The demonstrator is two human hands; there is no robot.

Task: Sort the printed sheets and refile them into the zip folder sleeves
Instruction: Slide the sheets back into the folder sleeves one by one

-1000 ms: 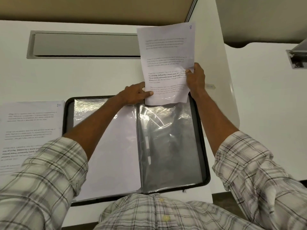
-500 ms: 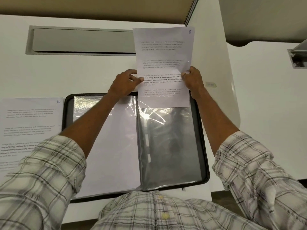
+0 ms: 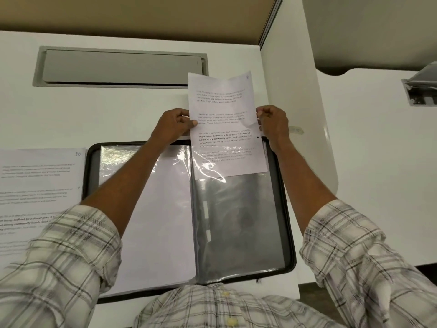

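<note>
You wear a white shirt (image 3: 208,308) checked in grey and black, with pale buttons (image 3: 230,322) and sleeves (image 3: 59,256) stopping mid-forearm.

You have one view, from the camera on your head. It looks forward and steeply down over your chest. Your left hand (image 3: 173,129) and right hand (image 3: 274,126) sit near mid-frame at arm's length, each pinching a side edge of the printed sheet (image 3: 222,102). The open zip folder (image 3: 91,166) lies nearer you than the hands. Beyond them the desk (image 3: 94,110) runs to a beige partition (image 3: 142,15). The wide lens bows the edges.
</note>
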